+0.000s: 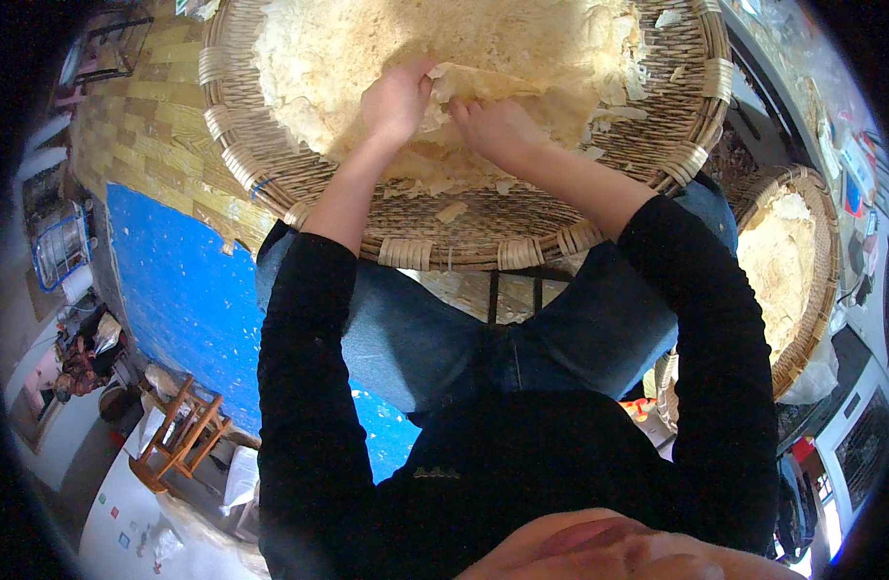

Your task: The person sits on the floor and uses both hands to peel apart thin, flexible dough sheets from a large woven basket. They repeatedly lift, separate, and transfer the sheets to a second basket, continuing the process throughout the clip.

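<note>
A large round wicker tray (464, 227) sits in front of me, over my knees. It holds a broad stack of pale yellow, thin, brittle-looking flatbread sheets (352, 43) with ragged edges. My left hand (396, 101) has its fingers closed at the edge of one thin flatbread (497, 82), near the middle of the pile. Just to the right, my right hand (500, 133) pinches the same sheet's near edge. Part of that sheet is lifted and folded. Small broken flakes (451, 212) lie on the woven base around the stack.
On the right stands a second wicker basket (819, 290) with more pale sheets. A blue floor mat (178, 290) lies to the left, beside wood-patterned flooring (169, 106). A small wooden stool (183, 430) is at the lower left. Household clutter lines both sides.
</note>
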`<act>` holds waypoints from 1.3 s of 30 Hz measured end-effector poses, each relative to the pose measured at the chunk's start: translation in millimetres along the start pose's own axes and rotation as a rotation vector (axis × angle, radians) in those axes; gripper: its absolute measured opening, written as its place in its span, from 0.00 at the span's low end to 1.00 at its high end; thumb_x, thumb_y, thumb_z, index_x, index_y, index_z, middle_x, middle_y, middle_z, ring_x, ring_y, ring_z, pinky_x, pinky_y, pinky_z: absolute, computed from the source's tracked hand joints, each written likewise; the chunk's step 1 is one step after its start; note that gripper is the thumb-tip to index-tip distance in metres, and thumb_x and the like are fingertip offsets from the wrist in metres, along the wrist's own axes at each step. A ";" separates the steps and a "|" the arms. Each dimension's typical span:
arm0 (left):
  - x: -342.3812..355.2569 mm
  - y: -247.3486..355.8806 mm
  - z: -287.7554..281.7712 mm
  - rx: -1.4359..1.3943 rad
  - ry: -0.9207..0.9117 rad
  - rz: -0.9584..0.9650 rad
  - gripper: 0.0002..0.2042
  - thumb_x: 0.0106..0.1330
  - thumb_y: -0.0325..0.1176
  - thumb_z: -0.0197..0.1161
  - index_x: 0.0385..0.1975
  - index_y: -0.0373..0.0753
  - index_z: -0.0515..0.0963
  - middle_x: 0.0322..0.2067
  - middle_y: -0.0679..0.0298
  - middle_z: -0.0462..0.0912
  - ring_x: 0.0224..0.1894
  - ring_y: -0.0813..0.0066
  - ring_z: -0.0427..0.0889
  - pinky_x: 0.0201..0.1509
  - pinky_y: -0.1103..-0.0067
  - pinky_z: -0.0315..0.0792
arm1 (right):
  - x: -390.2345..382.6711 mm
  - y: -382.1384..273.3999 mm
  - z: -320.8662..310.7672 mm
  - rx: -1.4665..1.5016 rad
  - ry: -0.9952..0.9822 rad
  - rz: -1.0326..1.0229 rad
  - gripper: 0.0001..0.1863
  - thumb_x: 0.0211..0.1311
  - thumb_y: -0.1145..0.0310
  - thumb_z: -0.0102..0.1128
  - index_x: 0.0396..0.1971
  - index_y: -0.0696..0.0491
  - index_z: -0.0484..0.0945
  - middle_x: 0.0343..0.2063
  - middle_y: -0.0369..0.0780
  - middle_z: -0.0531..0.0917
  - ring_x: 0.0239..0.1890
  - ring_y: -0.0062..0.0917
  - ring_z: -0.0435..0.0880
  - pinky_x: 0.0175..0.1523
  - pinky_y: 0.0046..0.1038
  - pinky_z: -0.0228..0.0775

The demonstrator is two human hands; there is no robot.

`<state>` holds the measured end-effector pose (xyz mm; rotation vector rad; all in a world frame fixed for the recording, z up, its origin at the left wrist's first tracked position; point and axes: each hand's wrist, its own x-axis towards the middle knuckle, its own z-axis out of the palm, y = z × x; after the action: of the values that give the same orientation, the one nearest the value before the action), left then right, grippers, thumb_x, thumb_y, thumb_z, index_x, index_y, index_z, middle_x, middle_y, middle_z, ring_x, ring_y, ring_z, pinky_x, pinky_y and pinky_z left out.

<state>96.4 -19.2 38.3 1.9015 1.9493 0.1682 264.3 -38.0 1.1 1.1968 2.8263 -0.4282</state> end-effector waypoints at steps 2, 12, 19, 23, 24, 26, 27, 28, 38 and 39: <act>-1.5 1.7 -4.1 -0.015 0.071 0.066 0.16 0.66 0.33 0.51 0.51 0.51 0.79 0.37 0.59 0.85 0.38 0.57 0.84 0.44 0.66 0.77 | 0.5 -1.3 -3.9 0.069 -0.053 0.030 0.18 0.59 0.70 0.55 0.50 0.55 0.71 0.40 0.49 0.81 0.29 0.43 0.86 0.31 0.40 0.79; 9.1 -14.0 -9.7 -0.380 -0.070 0.131 0.13 0.67 0.36 0.54 0.46 0.40 0.79 0.35 0.54 0.84 0.39 0.55 0.82 0.44 0.67 0.75 | 6.4 -0.8 -12.7 0.143 0.206 0.079 0.17 0.61 0.68 0.51 0.51 0.49 0.70 0.49 0.43 0.77 0.35 0.39 0.85 0.37 0.41 0.78; -17.9 -33.8 -24.3 -0.147 -0.184 0.539 0.21 0.61 0.44 0.63 0.49 0.37 0.75 0.37 0.49 0.83 0.42 0.46 0.82 0.44 0.63 0.74 | 5.6 4.9 -10.2 0.042 0.165 -0.027 0.10 0.60 0.68 0.52 0.42 0.49 0.74 0.47 0.37 0.76 0.36 0.34 0.84 0.37 0.38 0.76; -16.1 -38.7 -18.4 0.079 -0.363 0.351 0.18 0.62 0.42 0.61 0.47 0.37 0.77 0.39 0.48 0.83 0.42 0.44 0.81 0.44 0.60 0.75 | 9.3 6.6 -11.4 -0.034 0.108 -0.026 0.10 0.59 0.68 0.53 0.41 0.49 0.74 0.45 0.36 0.78 0.41 0.31 0.84 0.37 0.35 0.76; -12.1 -39.4 -18.6 0.036 -0.309 0.330 0.16 0.63 0.41 0.60 0.45 0.37 0.78 0.38 0.48 0.83 0.42 0.44 0.81 0.44 0.60 0.75 | 9.9 6.8 -11.4 -0.035 0.093 -0.035 0.10 0.59 0.68 0.53 0.41 0.49 0.74 0.44 0.36 0.78 0.43 0.30 0.83 0.38 0.35 0.76; -3.8 -38.3 -19.6 -0.072 -0.263 0.272 0.13 0.65 0.39 0.58 0.42 0.38 0.80 0.38 0.49 0.83 0.40 0.45 0.81 0.44 0.59 0.76 | 10.5 7.1 -11.2 -0.070 0.093 -0.045 0.09 0.59 0.69 0.53 0.40 0.49 0.75 0.43 0.35 0.78 0.47 0.29 0.81 0.39 0.36 0.76; -0.8 -37.0 -20.9 -0.035 -0.270 0.275 0.12 0.65 0.38 0.58 0.41 0.38 0.81 0.37 0.49 0.83 0.40 0.45 0.82 0.43 0.60 0.76 | 10.2 7.0 -11.0 -0.051 0.074 -0.055 0.10 0.59 0.69 0.53 0.40 0.49 0.75 0.44 0.35 0.78 0.48 0.29 0.81 0.40 0.36 0.77; 0.8 -35.3 -21.9 -0.005 -0.226 0.262 0.12 0.66 0.38 0.57 0.40 0.39 0.81 0.36 0.49 0.83 0.39 0.46 0.82 0.43 0.60 0.76 | 9.4 6.6 -10.3 -0.033 0.054 -0.067 0.10 0.59 0.69 0.52 0.41 0.49 0.75 0.44 0.36 0.78 0.49 0.29 0.80 0.41 0.36 0.77; 10.7 -36.0 -27.3 -0.072 -0.082 0.125 0.18 0.66 0.46 0.59 0.41 0.34 0.81 0.32 0.43 0.82 0.37 0.44 0.81 0.44 0.63 0.74 | 5.5 4.1 1.0 0.269 0.029 -0.059 0.14 0.60 0.71 0.52 0.46 0.55 0.72 0.47 0.44 0.78 0.48 0.41 0.80 0.50 0.38 0.75; 12.0 -38.0 -26.8 -0.109 -0.099 0.125 0.18 0.66 0.46 0.59 0.41 0.34 0.81 0.32 0.43 0.82 0.37 0.44 0.82 0.44 0.64 0.74 | 6.6 3.7 2.5 0.368 0.006 0.014 0.15 0.61 0.69 0.54 0.47 0.55 0.72 0.47 0.45 0.78 0.48 0.41 0.80 0.50 0.38 0.75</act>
<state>51.4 -4.6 46.3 1.9235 1.7229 0.2076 262.2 -31.6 -3.2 1.2687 2.8216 -0.9791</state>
